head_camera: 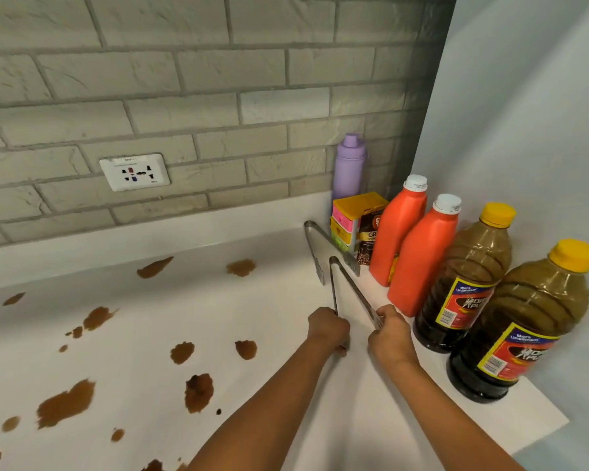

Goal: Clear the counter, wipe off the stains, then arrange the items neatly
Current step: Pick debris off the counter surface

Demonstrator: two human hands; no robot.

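Observation:
Two metal tongs lie on the white counter (269, 300). The nearer tongs (346, 287) are gripped at their two arm ends by my left hand (327, 326) and my right hand (388, 331). The farther tongs (315, 246) rest untouched just behind them. Brown stains (65, 404) are spattered over the left and middle of the counter. Along the right wall stand two orange bottles (419, 256), two dark bottles with yellow caps (470, 283), a purple flask (349, 164) and a colourful box (349, 219) beside a brown packet (369, 239).
A grey brick backsplash carries a white power socket (135, 171). The counter ends at a pale wall on the right and at a front edge near the closest dark bottle (521, 334).

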